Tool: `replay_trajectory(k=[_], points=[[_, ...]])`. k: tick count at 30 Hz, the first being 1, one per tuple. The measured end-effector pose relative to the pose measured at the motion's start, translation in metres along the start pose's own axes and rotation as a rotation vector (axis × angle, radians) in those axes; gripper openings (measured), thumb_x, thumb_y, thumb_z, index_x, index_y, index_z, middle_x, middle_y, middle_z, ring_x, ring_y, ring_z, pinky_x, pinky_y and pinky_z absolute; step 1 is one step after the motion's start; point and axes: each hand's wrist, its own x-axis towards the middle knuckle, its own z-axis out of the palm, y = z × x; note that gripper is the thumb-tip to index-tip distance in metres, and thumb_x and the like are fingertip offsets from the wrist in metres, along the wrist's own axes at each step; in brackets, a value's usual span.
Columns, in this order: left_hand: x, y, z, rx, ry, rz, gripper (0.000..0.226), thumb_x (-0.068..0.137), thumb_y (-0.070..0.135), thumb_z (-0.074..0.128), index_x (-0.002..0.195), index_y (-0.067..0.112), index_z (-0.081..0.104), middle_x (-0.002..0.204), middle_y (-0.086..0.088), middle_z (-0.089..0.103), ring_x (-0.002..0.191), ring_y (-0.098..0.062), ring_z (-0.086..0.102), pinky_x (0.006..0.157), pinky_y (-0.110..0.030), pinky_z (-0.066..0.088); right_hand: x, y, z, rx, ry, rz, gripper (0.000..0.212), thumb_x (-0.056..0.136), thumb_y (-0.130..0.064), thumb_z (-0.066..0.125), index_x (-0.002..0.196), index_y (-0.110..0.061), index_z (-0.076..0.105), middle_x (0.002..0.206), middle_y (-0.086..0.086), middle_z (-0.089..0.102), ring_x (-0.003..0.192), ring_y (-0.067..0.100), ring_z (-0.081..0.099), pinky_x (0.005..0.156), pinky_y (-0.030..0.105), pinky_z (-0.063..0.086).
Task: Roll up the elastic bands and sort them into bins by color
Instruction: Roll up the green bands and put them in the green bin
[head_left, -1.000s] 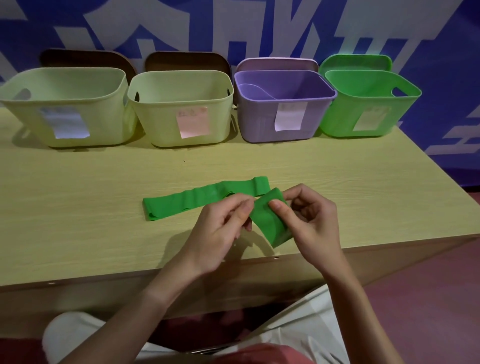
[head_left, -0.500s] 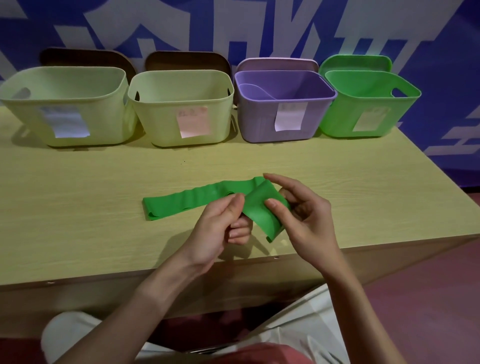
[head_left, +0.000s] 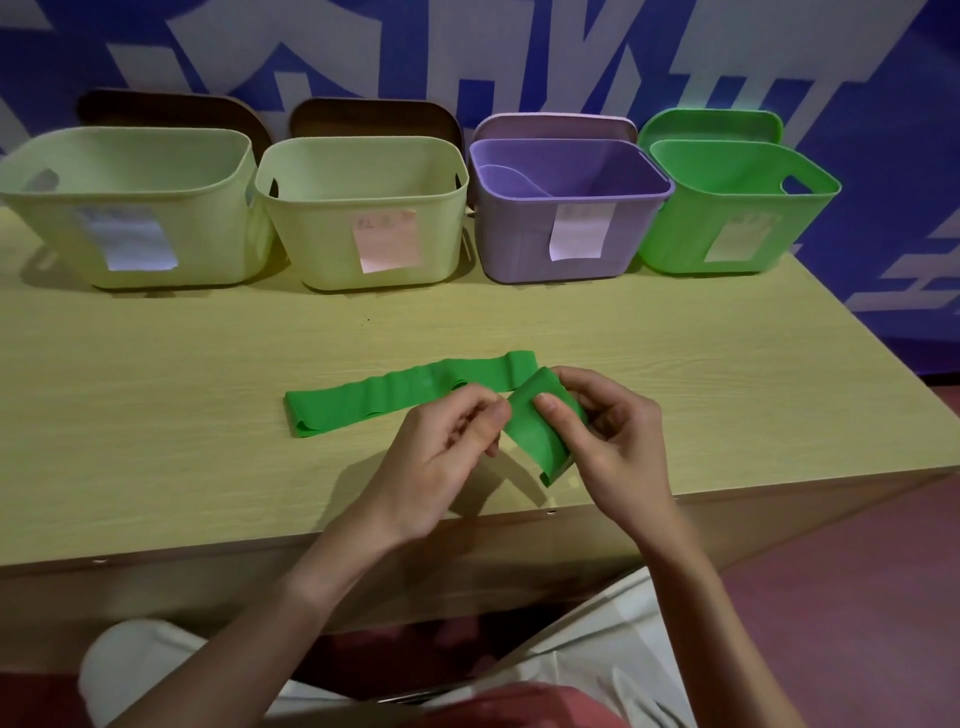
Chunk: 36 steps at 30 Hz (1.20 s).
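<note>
- Green elastic band lies flat near the middle of the table, its left end free, its right end lifted toward the front edge
- Left hand has its fingers curled, pinching the lifted end's left edge
- Right hand pinches the same end, thumb on top, fingers curled underneath
- Along the back edge stand two pale bins, a purple bin and the green bin by the right corner
- Rolling seems barely started: no coil shows yet
- Next move calls for tucking the end over tightly and winding leftward along the band
</note>
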Motion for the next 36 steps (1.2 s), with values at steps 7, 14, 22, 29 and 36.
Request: replay_trajectory(k=[7, 14, 22, 29, 36], points=[[0.002, -0.005, 0.007, 0.203, 0.084, 0.019, 0.031, 0.096, 0.031, 0.035, 0.082, 0.008, 0.051, 0.064, 0.006, 0.045, 0.058, -0.008, 0.042, 0.056, -0.029, 0.034, 0.0, 0.002, -0.001, -0.076, -0.065, 0.038, 0.029, 0.087, -0.027, 0.065, 0.113, -0.014, 0.066, 0.099, 0.002, 0.073, 0.095, 0.018, 0.069, 0.081, 0.034, 0.056], [-0.005, 0.006, 0.009, -0.715, -0.067, -0.29, 0.029, 0.094, 0.028, 0.041, 0.104, 0.001, 0.046, 0.059, 0.007, 0.034, 0.051, -0.006, 0.032, 0.049, -0.018, 0.03, 0.001, -0.004, -0.003, -0.101, -0.098, -0.031, 0.027, 0.087, -0.012, 0.063, 0.114, -0.015, 0.066, 0.106, -0.004, 0.072, 0.099, 0.01, 0.066, 0.085, 0.026, 0.051], [-0.001, 0.002, 0.004, -0.42, -0.145, -0.272, 0.031, 0.093, 0.033, 0.037, 0.09, 0.005, 0.052, 0.057, 0.009, 0.047, 0.051, -0.006, 0.04, 0.049, -0.018, 0.033, -0.002, -0.002, -0.005, -0.011, -0.041, 0.036, 0.02, 0.082, -0.014, 0.071, 0.102, -0.015, 0.068, 0.094, -0.006, 0.075, 0.087, 0.008, 0.069, 0.075, 0.019, 0.052], [-0.005, -0.003, 0.008, 0.075, 0.032, 0.004, 0.029, 0.095, 0.037, 0.045, 0.105, 0.013, 0.06, 0.079, 0.007, 0.054, 0.071, -0.006, 0.053, 0.064, -0.021, 0.041, -0.001, 0.001, -0.004, -0.045, -0.008, 0.039, 0.02, 0.081, -0.018, 0.072, 0.1, -0.019, 0.068, 0.095, -0.004, 0.075, 0.089, 0.01, 0.07, 0.077, 0.021, 0.054], [0.0, -0.001, 0.015, 0.126, 0.127, 0.012, 0.026, 0.096, 0.026, 0.036, 0.1, 0.009, 0.056, 0.074, 0.015, 0.047, 0.066, -0.001, 0.045, 0.061, -0.017, 0.033, -0.002, 0.0, -0.002, -0.059, -0.038, 0.011, 0.024, 0.082, -0.018, 0.069, 0.106, -0.02, 0.068, 0.097, 0.003, 0.073, 0.092, 0.018, 0.069, 0.081, 0.028, 0.055]])
